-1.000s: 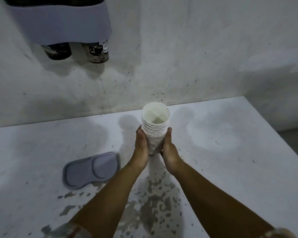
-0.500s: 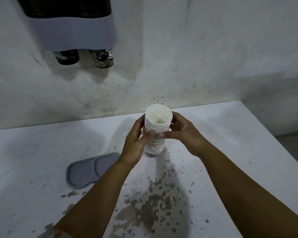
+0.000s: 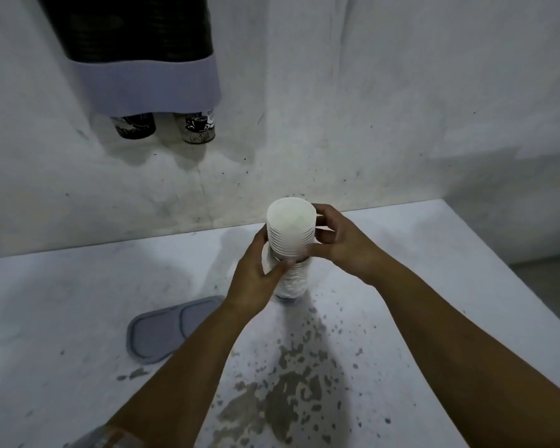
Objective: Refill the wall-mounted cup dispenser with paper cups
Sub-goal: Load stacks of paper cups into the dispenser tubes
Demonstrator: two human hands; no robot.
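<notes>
A stack of white paper cups (image 3: 291,234) stands upright near the back of the white table (image 3: 434,286), its lower part in clear plastic wrap. My left hand (image 3: 256,279) grips the lower half of the stack from the left. My right hand (image 3: 340,240) holds the upper cups from the right, fingers curled round them. The wall-mounted cup dispenser (image 3: 139,56) hangs at the upper left, dark on top with a pale lower band. Two printed cups (image 3: 199,127) poke out of its underside.
A grey oval lid (image 3: 165,331) lies flat on the table left of my left forearm. The tabletop paint is chipped in dark patches (image 3: 288,392) toward the front. The table's right edge (image 3: 511,295) drops to the floor.
Both hands have shifted from cupping the stack's base to gripping it: the right climbed to the upper cups, the left to the lower half. The view tilted up, showing more of the dispenser.
</notes>
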